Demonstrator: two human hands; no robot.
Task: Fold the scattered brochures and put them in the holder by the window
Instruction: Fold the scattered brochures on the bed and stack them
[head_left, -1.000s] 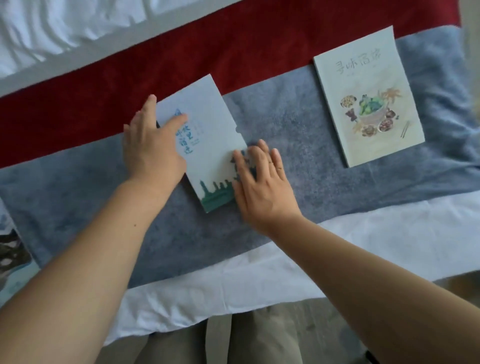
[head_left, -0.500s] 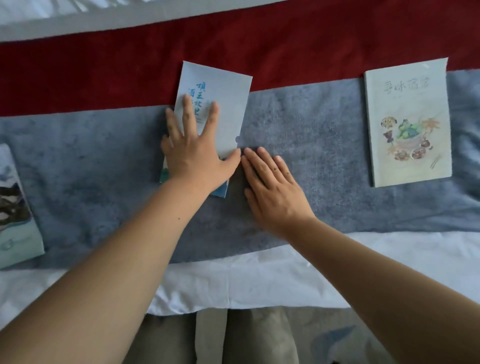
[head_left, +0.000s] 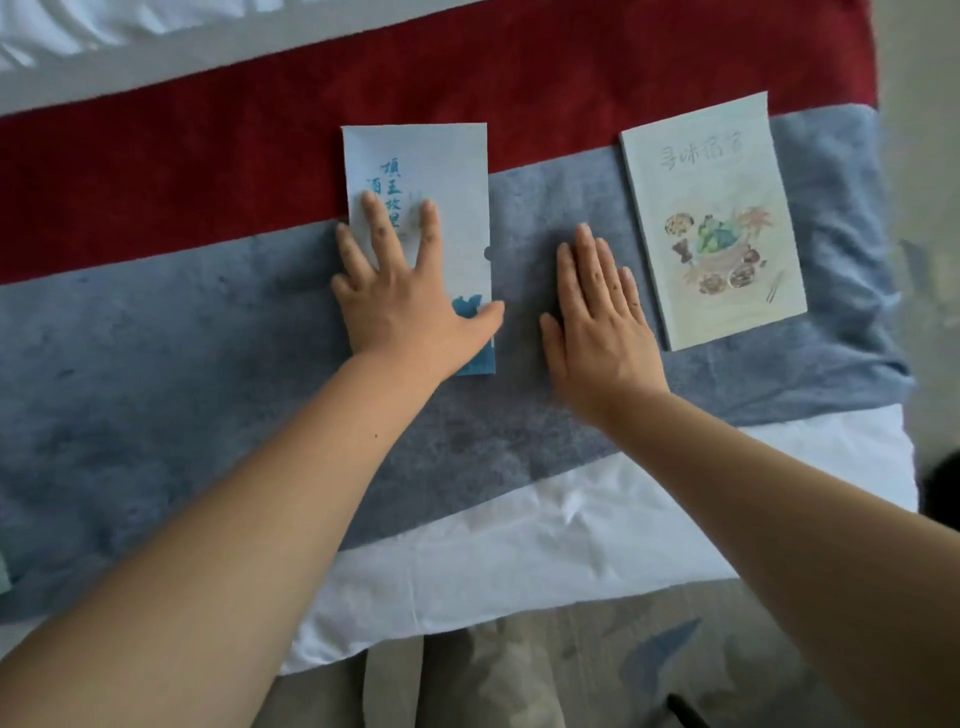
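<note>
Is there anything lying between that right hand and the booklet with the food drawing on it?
Nothing visible. The right hand lies flat on the grey blanket, and only bare blanket separates it from the food booklet.

Blue-lettered brochure (head_left: 415, 171): folded shut, lying flat and upright across the seam between the red and grey bed runner bands. Food-illustrated brochure (head_left: 711, 218): closed, flat, tilted slightly, well apart to its right, mostly on grey.

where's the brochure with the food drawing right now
In the head view it lies flat at the right, on the grey blanket, just right of the right hand.
</note>
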